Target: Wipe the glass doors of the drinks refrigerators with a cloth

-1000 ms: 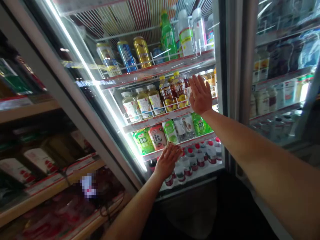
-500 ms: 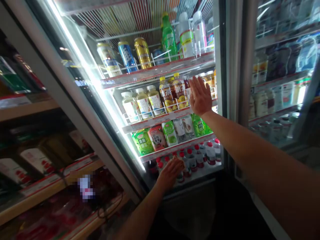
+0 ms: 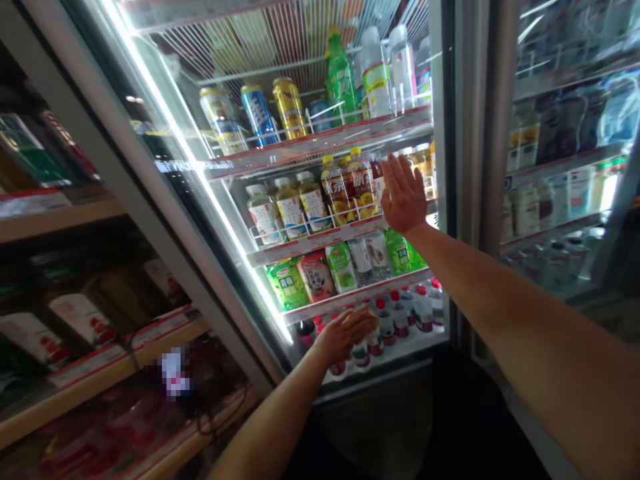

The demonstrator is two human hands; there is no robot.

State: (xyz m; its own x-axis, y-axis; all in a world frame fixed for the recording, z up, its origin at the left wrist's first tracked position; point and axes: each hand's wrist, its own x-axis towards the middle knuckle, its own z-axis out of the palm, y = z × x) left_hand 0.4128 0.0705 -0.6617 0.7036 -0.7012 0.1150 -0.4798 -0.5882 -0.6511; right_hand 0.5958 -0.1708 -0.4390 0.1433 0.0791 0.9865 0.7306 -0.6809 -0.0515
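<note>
My right hand (image 3: 404,193) is raised with its fingers stretched out and holds nothing. It is just right of the yellow-capped iced tea bottles (image 3: 363,187) on a middle shelf of a lit drinks fridge and hides part of that row. Lower down, my left hand (image 3: 345,335) reaches across in front of the red-capped water bottles (image 3: 400,317), palm down, its fingers extended and nothing in them. Reflections lie over the fridge front, but whether either palm touches glass I cannot tell. Drink pouches (image 3: 316,277) stand in a row between the two hands' heights.
Cans (image 3: 259,117) and a green bottle (image 3: 342,80) stand on the shelf above. A bright light strip (image 3: 165,113) runs down the fridge's left side. Wooden shelves (image 3: 95,363) with bottles are at left. Another glass-fronted fridge (image 3: 560,170) stands at right.
My left hand has moved a little to the right and its fingers reach further across the water bottles. My right hand keeps almost the same place before the shelf.
</note>
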